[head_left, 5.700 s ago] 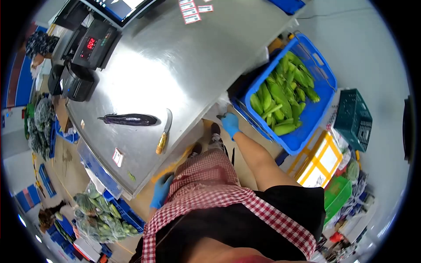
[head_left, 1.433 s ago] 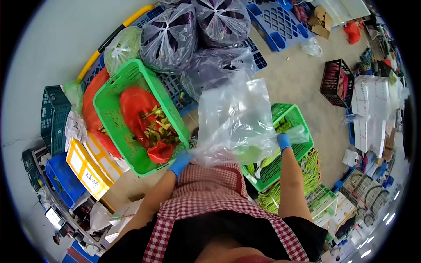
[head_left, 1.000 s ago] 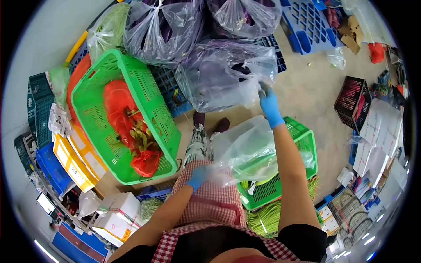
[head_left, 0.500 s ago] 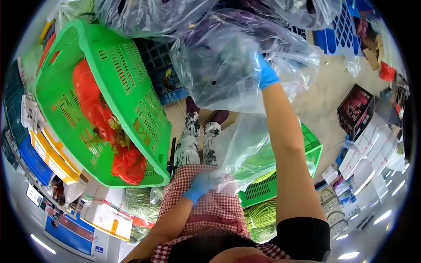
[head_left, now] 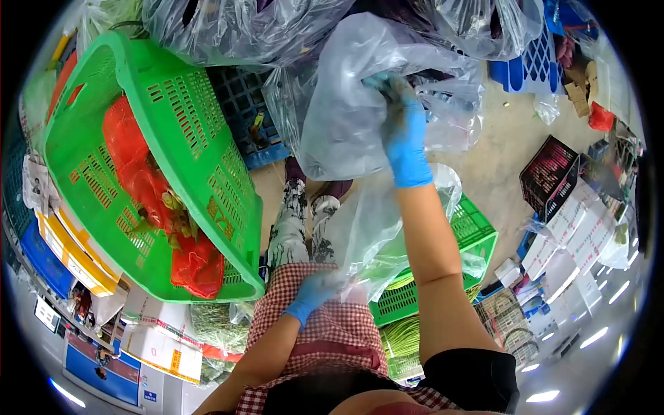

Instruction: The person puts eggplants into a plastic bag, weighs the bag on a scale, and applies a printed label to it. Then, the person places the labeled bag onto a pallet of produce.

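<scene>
My left hand, in a blue glove, is closed at apron height on the gathered end of a clear plastic bag. That bag stretches up and to the right, under my right forearm. My right hand, in a blue glove with dark smudges, reaches into the folds of a large clear plastic bag farther out. Its fingers point forward, partly hidden by film and blurred, so their grip is unclear. Purple contents show dimly through the plastic around the large bag.
A tilted green crate at left holds a red mesh bag with leafy greens. Another green crate stands at right, near long green beans. More filled plastic bags lie ahead. A black crate sits farther right.
My right hand has drawn back toward me and slightly left, and more of its glove shows. The large bag's film has bunched up around it. My left hand keeps its hold.
</scene>
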The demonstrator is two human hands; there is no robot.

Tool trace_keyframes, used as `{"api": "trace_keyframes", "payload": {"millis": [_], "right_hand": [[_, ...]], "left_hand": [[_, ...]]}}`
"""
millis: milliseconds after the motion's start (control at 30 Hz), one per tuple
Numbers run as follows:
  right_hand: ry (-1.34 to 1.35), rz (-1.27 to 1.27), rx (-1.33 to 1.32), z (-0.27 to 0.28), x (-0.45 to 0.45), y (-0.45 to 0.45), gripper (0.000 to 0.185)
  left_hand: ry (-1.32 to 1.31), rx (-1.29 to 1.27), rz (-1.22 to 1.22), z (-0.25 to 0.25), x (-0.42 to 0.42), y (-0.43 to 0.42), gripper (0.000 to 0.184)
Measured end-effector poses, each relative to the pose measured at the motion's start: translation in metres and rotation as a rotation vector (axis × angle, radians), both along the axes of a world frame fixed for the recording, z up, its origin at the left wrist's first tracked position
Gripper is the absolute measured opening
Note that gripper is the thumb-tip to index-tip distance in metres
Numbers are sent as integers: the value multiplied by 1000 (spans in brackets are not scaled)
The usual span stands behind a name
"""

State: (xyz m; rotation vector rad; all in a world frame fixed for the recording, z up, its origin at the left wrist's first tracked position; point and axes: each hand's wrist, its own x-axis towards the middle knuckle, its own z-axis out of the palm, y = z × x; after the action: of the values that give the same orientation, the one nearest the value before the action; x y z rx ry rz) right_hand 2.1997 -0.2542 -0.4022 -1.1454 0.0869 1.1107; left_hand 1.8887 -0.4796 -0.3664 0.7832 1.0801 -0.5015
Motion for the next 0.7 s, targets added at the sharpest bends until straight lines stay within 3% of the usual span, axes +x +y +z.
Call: {"api": "trace_keyframes", "payload": {"millis": [33,67,167,200,233,300,333,433,533,600,667,700], "right_hand": [[-129,267,-253,-27,13,-11,29],[-78,357,-225,-63,21,-26,30],[-928,662,-328,-101,36,-3,30],[-1479,910,-251,-102,46,14,24],[-2102,941,-160,-104,56,30,18],[-1340,612,116,-240,75,29,14],[-1804,776,-66,-209,71,44,14],[-2015,781,-161,-158,53,59,19],[-1929,744,-85,-113,55,47,29],[-1293,982,-187,-101,65,24,34],[-1339,862,-101,-97,63,11,40],[-1493,878,-129,-79,59,7,43]], "left_hand": [[15,-29,0,1,1,0,52],[22,-43,-4,2,1,0,53],[39,-119,12,4,6,9,54],[41,-176,41,9,12,19,55],[41,-239,67,12,14,22,55],[26,-169,41,4,7,8,54],[18,-130,28,2,3,5,53],[40,-130,148,3,4,2,50],[21,-157,158,-2,1,-4,50],[45,-226,210,7,10,13,50],[35,-247,230,6,10,11,49],[9,-234,215,-1,4,2,49]]}}
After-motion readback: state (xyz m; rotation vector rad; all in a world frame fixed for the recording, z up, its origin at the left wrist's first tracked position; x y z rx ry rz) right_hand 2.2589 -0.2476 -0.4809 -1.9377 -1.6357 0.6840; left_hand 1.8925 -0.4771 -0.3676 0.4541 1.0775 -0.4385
